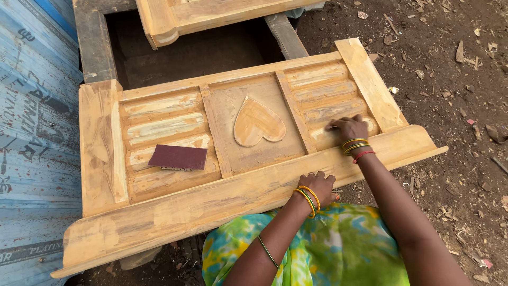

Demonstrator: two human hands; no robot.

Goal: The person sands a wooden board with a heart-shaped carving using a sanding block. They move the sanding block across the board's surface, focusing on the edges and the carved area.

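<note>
A pale carved wooden panel (174,209) lies flat before me, with a raised heart (257,124) in its middle square and ribbed sections on both sides. My right hand (349,128) presses down on the lowest rib of the right ribbed section, fingers curled over something I cannot make out. My left hand (317,185) rests on the panel's thick front moulding, fingers bent over its edge. A loose sheet of maroon sandpaper (178,157) lies on the left ribbed section, away from both hands.
Another pale wooden piece (174,18) sits at the top over a dark wooden frame (95,47). Blue printed sheeting (32,132) runs along the left. Bare dirt (455,79) strewn with wood chips lies to the right.
</note>
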